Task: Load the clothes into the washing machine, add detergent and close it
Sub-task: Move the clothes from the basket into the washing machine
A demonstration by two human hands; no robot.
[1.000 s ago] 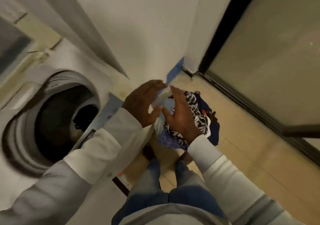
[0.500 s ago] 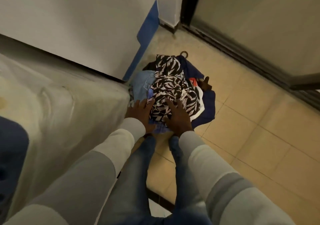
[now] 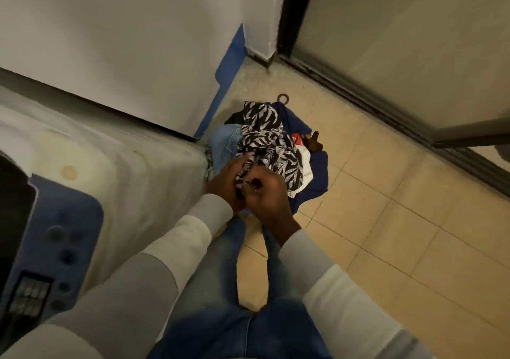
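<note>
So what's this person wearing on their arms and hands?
The left hand and right hand are bare, no gloves. The left sleeve and right sleeve are long and colour-blocked: grey higher up, off-white toward a plain cuff at the wrist.

Both hands are down on the heap of clothes on the beige tiled floor [image 3: 386, 206]. The left hand [image 3: 224, 183] and the right hand [image 3: 269, 197] meet, touching, fingers curled into the black-and-white leaf-print garment [image 3: 265, 135] on top. Pale blue denim [image 3: 222, 143] sits beside it, navy cloth [image 3: 318, 165] underneath. The white top-loading washing machine [image 3: 132, 171] stands just left, blue control panel [image 3: 63, 237] showing.
</note>
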